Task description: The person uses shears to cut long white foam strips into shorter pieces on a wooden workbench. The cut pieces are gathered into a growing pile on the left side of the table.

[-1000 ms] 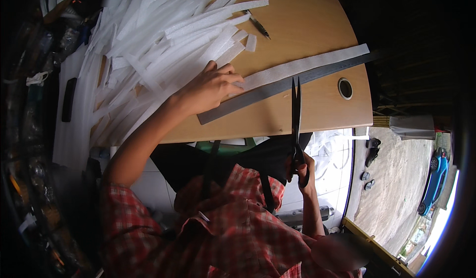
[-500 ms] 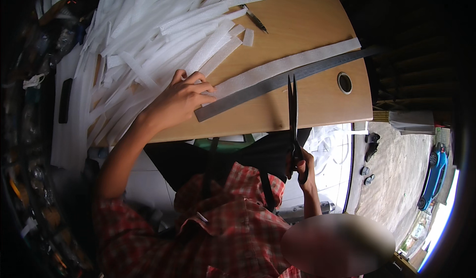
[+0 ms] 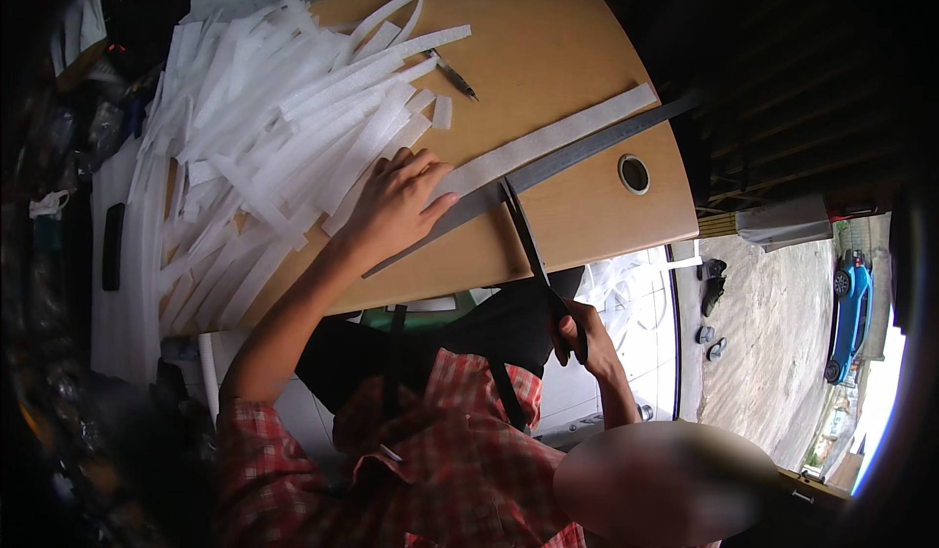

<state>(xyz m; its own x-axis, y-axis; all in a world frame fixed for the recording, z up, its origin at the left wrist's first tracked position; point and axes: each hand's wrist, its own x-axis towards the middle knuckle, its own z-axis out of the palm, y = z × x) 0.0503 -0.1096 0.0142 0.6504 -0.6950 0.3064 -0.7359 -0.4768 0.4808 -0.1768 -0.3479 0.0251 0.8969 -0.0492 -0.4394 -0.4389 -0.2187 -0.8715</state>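
My left hand (image 3: 391,206) lies flat on the wooden table (image 3: 548,40), fingers spread over the end of a long white strip (image 3: 558,137) and the grey metal ruler (image 3: 606,140) beside it. My right hand (image 3: 579,338) is below the table's edge, closed around the handles of black scissors (image 3: 528,240). The blades slant up and to the left, and their tip reaches the ruler just right of my left fingers. I cannot tell whether the blades are apart.
A big heap of cut white strips (image 3: 274,137) covers the table's left half. A small dark pen-like tool (image 3: 452,77) lies near the far edge. A round cable hole (image 3: 633,173) sits at the right. Shoes (image 3: 712,279) and a blue car (image 3: 851,313) are outside.
The scissors, upright before, have tilted so that their tip swings left onto the ruler next to my left hand. My left hand slid a little along the strip.
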